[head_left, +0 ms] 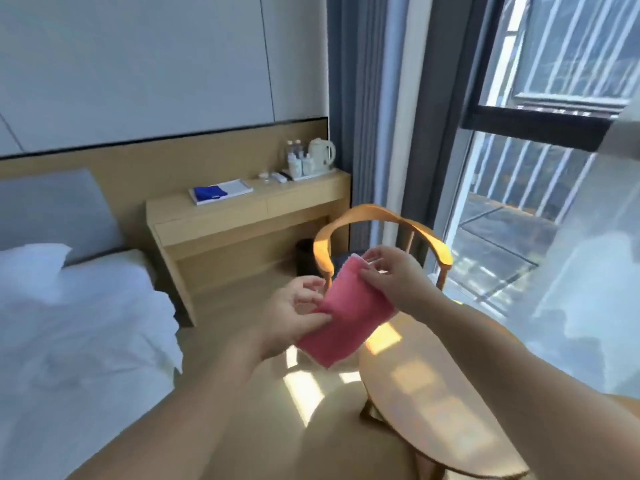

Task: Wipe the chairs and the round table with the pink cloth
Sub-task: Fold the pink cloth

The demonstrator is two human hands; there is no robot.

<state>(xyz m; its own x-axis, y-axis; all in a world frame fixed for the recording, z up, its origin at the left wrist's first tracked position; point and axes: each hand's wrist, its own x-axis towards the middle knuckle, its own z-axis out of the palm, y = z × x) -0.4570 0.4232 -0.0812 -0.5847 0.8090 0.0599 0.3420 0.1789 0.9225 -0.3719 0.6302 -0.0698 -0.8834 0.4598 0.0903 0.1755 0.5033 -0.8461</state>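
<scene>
Both hands up at mid-frame, holding the pink cloth (pixel 343 313) in the air between them, clear of any furniture. Left hand (pixel 294 317) pinches the cloth's near-left edge, thumb on top, fingers under; grip clamped on the fabric. Right hand (pixel 391 275) pinches the far-right corner, fingertips closed on it. Cloth folded into a rough rectangle, tilted, far end higher than near end; a pale edge shows at the far corner. Round table (pixel 433 393), light wood surface, lies below and to the right of the hands, sun patches across its top; its near-left rim curves down toward the frame bottom, its right side hidden under the right forearm. Wooden chair (pixel 377 216) with a curved back rail stands just beyond the table, between it and the window (pixel 519 188); its dark seat is mostly hidden behind the cloth and hands. Open floor (pixel 249 306) runs left of the table to the bed (pixel 86 323) edge and to the desk (pixel 249 209) on the far wall. Desk surface carries a kettle (pixel 322 154), bottles and a blue item on a white tray. A dark bin (pixel 304 254) sits on the floor beside the chair's left side. Sheer curtain (pixel 588 289) hangs close on the right.
</scene>
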